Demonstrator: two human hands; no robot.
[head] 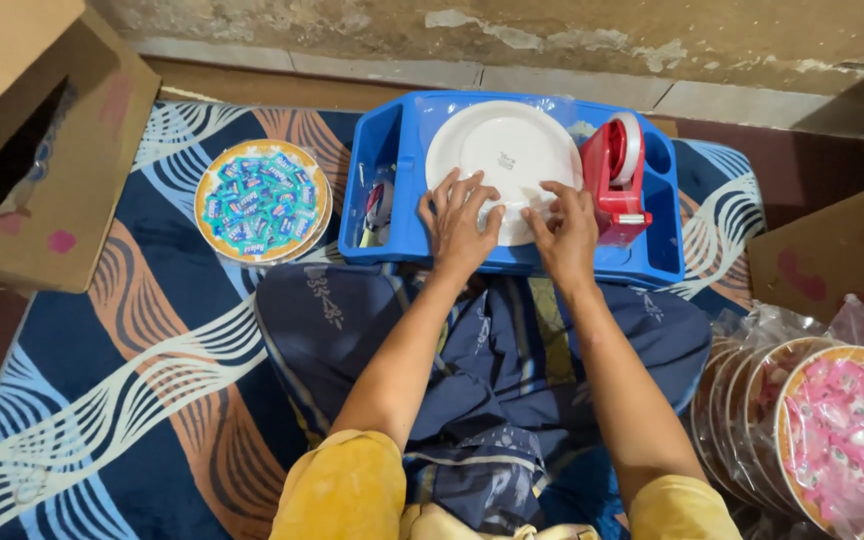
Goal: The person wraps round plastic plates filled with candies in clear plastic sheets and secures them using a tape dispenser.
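A white round plate [504, 150], bottom side up and under clear wrap, lies on a blue plastic tray [662, 255] over my lap. My left hand [457, 220] presses flat on the plate's near left edge with its fingers spread. Beside it, my right hand [564, 228] rests on the near right edge, fingertips on the wrap. A red tape dispenser [617, 175] with a roll of clear tape stands on the tray just right of the plate. Neither hand grips anything.
A plate of teal-wrapped sweets [262, 200] lies on the patterned mat [132, 370] to the left. An open cardboard box [42, 140] sits far left, another box [837, 255] at the right. Wrapped plates of pink sweets [832, 430] stack at lower right. A wall [552, 40] runs behind the tray.
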